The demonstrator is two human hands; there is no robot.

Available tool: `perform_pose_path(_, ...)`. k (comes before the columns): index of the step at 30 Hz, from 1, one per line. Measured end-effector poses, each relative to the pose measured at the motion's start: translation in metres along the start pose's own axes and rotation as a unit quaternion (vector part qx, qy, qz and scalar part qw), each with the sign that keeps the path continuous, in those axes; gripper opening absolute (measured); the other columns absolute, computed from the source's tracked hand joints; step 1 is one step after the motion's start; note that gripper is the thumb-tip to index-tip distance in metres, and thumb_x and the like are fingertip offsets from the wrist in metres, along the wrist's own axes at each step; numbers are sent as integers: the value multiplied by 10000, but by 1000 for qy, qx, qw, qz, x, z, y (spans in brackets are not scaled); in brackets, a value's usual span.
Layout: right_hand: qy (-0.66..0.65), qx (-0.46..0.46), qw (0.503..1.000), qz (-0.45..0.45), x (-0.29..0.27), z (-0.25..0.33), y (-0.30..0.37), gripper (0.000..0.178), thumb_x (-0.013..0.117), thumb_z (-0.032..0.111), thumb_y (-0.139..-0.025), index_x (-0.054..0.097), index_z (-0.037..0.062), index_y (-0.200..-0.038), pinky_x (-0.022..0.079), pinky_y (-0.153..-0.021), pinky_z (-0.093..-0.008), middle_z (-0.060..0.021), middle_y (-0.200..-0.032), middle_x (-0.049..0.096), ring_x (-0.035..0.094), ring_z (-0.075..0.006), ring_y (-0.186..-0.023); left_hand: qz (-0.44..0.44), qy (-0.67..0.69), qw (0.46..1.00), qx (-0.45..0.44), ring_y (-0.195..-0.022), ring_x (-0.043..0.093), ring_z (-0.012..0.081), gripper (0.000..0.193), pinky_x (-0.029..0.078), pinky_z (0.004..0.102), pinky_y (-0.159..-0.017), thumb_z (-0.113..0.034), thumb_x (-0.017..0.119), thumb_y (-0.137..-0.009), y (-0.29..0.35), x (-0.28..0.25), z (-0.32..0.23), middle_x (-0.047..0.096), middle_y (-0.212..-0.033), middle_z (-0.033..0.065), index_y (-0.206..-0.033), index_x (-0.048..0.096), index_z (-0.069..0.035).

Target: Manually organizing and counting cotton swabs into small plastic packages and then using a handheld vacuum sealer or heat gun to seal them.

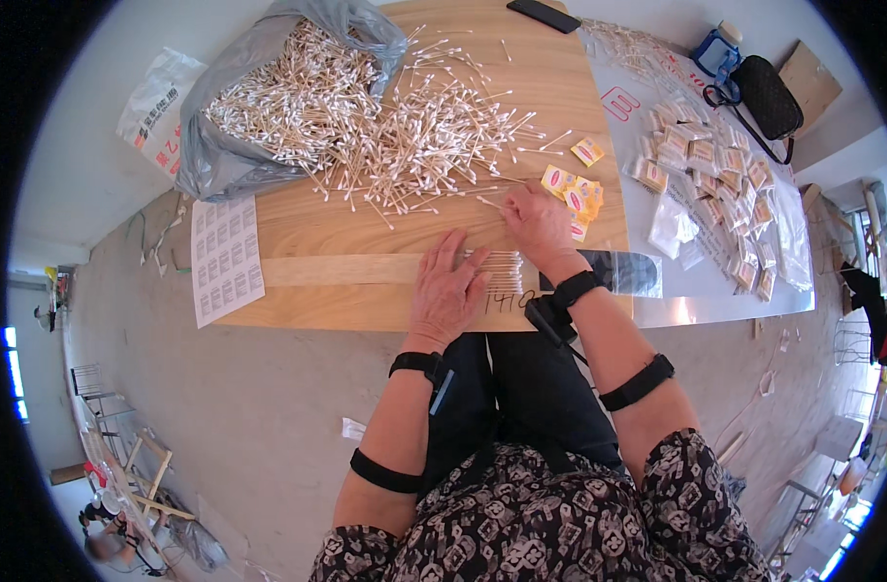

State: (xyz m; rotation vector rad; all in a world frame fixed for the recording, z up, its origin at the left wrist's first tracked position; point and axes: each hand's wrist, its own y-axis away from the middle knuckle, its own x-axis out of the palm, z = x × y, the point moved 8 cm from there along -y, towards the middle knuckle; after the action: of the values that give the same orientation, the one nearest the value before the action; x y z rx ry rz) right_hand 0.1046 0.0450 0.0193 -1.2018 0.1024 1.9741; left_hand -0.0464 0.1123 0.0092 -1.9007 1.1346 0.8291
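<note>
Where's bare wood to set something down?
Bare wood shows along the front edge of the table, between the printed sheet and the left hand. Another patch lies between the black object and the yellow cards, right of the swab pile. It's crowded around the right hand, between pile and cards.

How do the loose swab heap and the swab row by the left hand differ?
The loose swab heap is large and tangled; the swab row is small and neatly aligned. The heap lies by the grey bag, the row by the left hand. Both consist of thin, pale swabs.

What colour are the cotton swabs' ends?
The cotton swabs are white at the ends, clearest in the head view.
</note>
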Motion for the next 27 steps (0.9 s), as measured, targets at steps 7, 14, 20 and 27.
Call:
perform_pose_path(7,-279,134,946,-99,-16,-8,57,178,546,82,-934,634,10,-1071,493,-814,-338,-136,-960,624,618,-251,-887,-22,104,994,-10,-1292,433,349,317,338,430,-1079,-199,543,-925,3,1,9,495,-1351,175,-1200,620,-62)
perform_pose_path(14,-453,183,859,-154,17,15,99,354,448,159,-1015,515,-39,-1300,309,-1104,-335,-140,-1362,518,451,-238,-1289,-131,285,942,-117,-1323,430,296,419,307,360,-1110,-250,431,-1021,-1,9,-3,476,-1411,180,-1351,489,0)
perform_pose_path(20,-481,194,837,-172,8,0,100,350,442,153,-1016,516,-39,-1299,296,-1115,-341,-154,-1385,504,434,-253,-1315,-141,278,943,-114,-1289,448,349,391,339,390,-1088,-195,406,-1022,-6,26,-16,486,-1371,215,-1339,484,19)
perform_pose_path(27,-391,188,872,-228,-42,-50,109,299,457,116,-1003,560,-43,-1235,344,-1079,-341,-180,-1350,525,475,-262,-1274,-110,337,932,-76,-1274,447,361,408,325,407,-1091,-233,386,-1026,-29,63,-75,491,-1347,228,-1320,480,33)
